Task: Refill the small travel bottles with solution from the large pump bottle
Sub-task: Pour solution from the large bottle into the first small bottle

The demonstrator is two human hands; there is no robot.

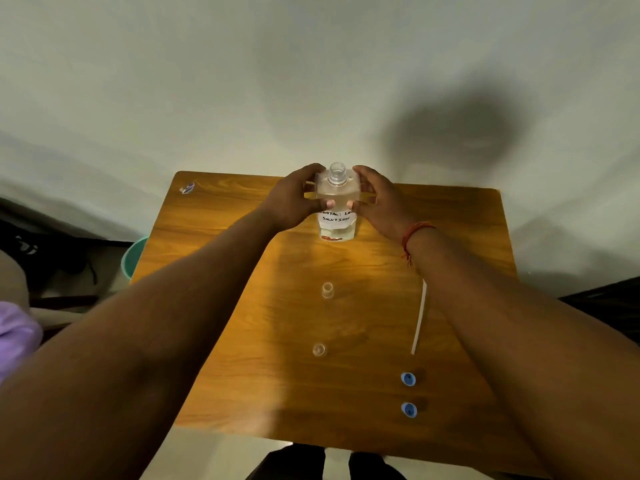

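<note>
The large clear bottle [337, 216] stands upright at the far middle of the wooden table [242, 323], its neck uncapped and a white handwritten label on its front. My left hand [294, 199] grips its left side and my right hand [379, 202] grips its right side, thumbs on the front. Two small clear travel bottles stand uncapped nearer to me: one [327, 290] mid-table, the other [319, 350] closer. Two blue caps [408, 379] [409, 409] lie at the right front. A white pump tube [419, 317] lies along my right forearm.
A small wrapper or sticker [187, 188] lies at the table's far left corner. A teal bucket [133, 258] sits on the floor left of the table. Purple cloth [17, 334] shows at the left edge. A pale wall rises behind.
</note>
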